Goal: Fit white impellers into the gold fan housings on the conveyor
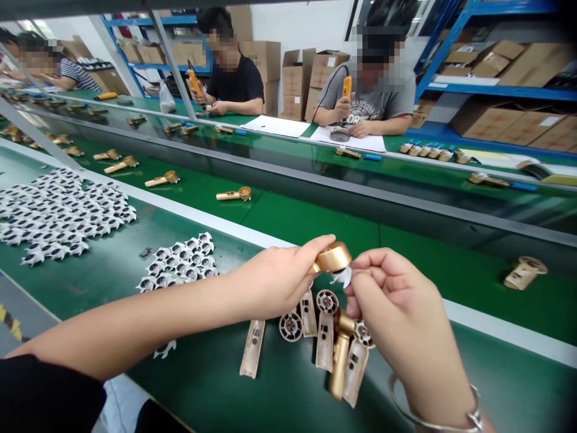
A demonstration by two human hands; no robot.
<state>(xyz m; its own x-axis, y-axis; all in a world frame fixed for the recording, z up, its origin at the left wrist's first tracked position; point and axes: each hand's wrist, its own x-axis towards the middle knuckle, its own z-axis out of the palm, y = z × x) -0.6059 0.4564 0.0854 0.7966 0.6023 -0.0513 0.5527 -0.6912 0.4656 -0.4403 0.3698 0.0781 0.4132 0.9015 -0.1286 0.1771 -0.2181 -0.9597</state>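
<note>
gold housing (332, 257) is gripped by left hand (274, 281); small white fan part (341, 276) is pinched by right hand (396, 307), above tabletop (216, 379).

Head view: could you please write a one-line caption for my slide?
Left hand grips a gold round-headed plastic housing; right hand holds a small white toothed part beside it.

Bright, evenly lit assembly hall.
Long green table (216, 385) beside a green conveyor belt (315, 222); behind, blue shelving (491, 90) loaded with cardboard boxes (487, 120), against a white wall (297, 27).
</note>
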